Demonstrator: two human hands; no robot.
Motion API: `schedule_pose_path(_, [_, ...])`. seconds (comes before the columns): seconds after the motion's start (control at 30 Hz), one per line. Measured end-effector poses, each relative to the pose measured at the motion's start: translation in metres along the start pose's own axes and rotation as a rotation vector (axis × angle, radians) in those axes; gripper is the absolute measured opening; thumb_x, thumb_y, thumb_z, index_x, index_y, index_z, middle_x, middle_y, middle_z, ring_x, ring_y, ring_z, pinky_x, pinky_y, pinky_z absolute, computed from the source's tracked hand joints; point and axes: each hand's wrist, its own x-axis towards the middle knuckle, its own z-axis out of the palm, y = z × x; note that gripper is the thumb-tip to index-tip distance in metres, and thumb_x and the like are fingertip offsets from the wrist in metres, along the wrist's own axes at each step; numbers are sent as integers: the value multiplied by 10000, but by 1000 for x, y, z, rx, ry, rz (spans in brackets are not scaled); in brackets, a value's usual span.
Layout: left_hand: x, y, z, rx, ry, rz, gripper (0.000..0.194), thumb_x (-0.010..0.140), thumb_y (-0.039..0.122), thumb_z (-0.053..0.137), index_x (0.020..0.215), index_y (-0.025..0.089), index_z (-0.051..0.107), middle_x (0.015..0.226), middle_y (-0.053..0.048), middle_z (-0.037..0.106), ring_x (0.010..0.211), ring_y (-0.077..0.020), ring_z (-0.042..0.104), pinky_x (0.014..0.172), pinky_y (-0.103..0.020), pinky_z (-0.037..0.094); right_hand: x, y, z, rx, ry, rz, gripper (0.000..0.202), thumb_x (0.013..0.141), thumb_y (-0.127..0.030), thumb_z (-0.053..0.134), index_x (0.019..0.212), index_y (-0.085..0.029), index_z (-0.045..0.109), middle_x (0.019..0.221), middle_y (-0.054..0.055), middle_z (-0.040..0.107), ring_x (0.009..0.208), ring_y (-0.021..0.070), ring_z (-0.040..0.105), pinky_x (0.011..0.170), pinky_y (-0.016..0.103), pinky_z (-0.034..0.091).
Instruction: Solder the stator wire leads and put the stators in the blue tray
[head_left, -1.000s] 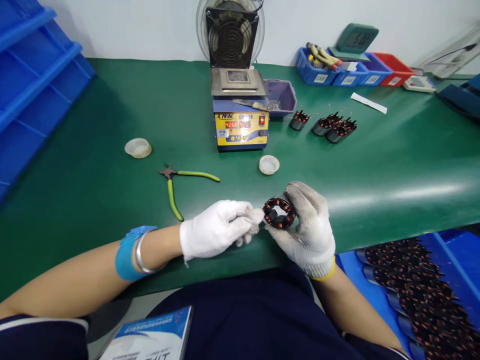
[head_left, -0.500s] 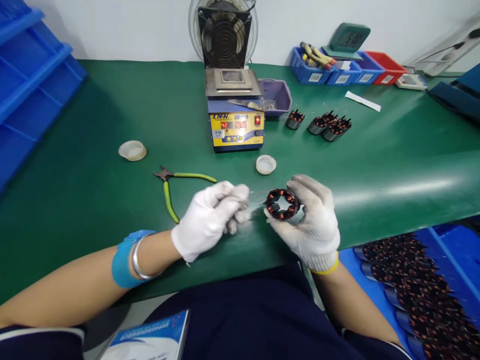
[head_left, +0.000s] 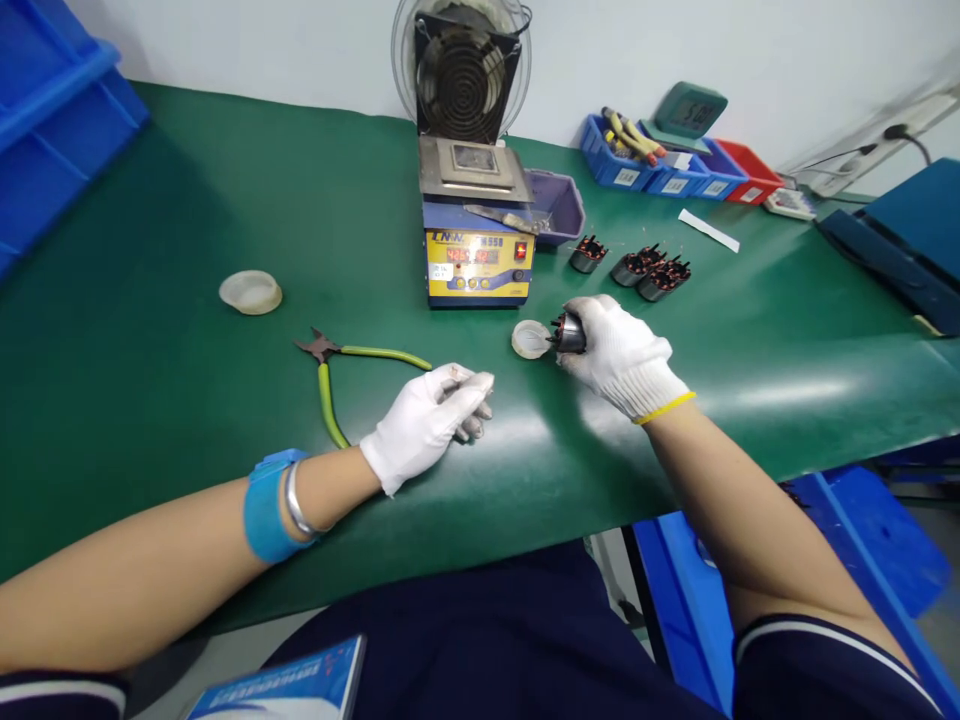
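Gloved in white, my right hand [head_left: 619, 350] grips a motor stator [head_left: 572, 333] tipped on its side, its pins pointing left at a small white cup [head_left: 530, 340]. My left hand [head_left: 427, 420], also gloved, is above the green mat with thumb and fingertips pressed together; anything between them is too small to make out. Green-handled cutters [head_left: 324, 350] lie spread on the mat left of that hand. Behind the small cup is a soldering pot [head_left: 478, 265] with a lit display. More wound stators [head_left: 589, 254] stand to its right.
A larger white dish [head_left: 251, 292] sits at the left. A purple bin [head_left: 556, 208] adjoins the pot, with a fan [head_left: 465, 85] behind. Blue bins [head_left: 625, 172], a red bin [head_left: 750, 180] and a white strip [head_left: 709, 230] are at the back right.
My right hand has moved up and away with the stator, turning it from ring-face view onto its side beside the small cup. My left hand has barely shifted. The camera view has swung.
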Motion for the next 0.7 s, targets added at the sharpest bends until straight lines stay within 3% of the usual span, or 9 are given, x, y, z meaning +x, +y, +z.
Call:
schedule_pose_path(0.2, [2, -1, -3, 15, -43, -25, 541, 768, 680, 740, 871, 165, 607, 770, -25, 669, 602, -147, 646, 583, -288, 531, 4, 0, -9, 6, -46, -55, 550, 770, -386, 734, 1307, -305, 643, 1274, 78, 666, 985, 318, 676, 702, 384, 526])
schedule_pose_path(0.3, [2, -1, -2, 22, -47, -28, 530, 780, 676, 727, 864, 169, 602, 769, -22, 662, 606, -145, 642, 593, -290, 530, 1, 5, -14, 36, 76, -106, 626, 804, -435, 731, 1392, -267, 598, 1326, 109, 636, 1036, 328, 651, 737, 394, 526])
schedule_pose_path(0.4, [1, -1, -2, 32, -60, -27, 519, 789, 672, 718, 852, 172, 593, 773, -19, 659, 616, -144, 642, 613, -295, 537, 1, 3, -20, -61, 176, -194, 636, 847, -376, 703, 1446, -220, 559, 1367, 160, 602, 1111, 363, 602, 785, 426, 519])
schedule_pose_path(0.53, [1, -1, -3, 63, -66, -16, 521, 797, 678, 705, 855, 173, 593, 782, -22, 661, 625, -149, 641, 620, -303, 539, 7, -11, -14, -206, 140, -226, 340, 999, -305, 477, 1263, -232, 677, 1164, 165, 659, 1005, 329, 592, 756, 420, 476])
schedule_pose_path(0.7, [1, -2, -3, 81, -95, 1, 500, 822, 657, 700, 866, 169, 600, 789, -17, 656, 645, -147, 643, 652, -303, 545, 14, -21, 4, -207, 165, -297, 303, 1009, -272, 429, 1068, -194, 716, 1017, 170, 651, 990, 323, 580, 759, 425, 452])
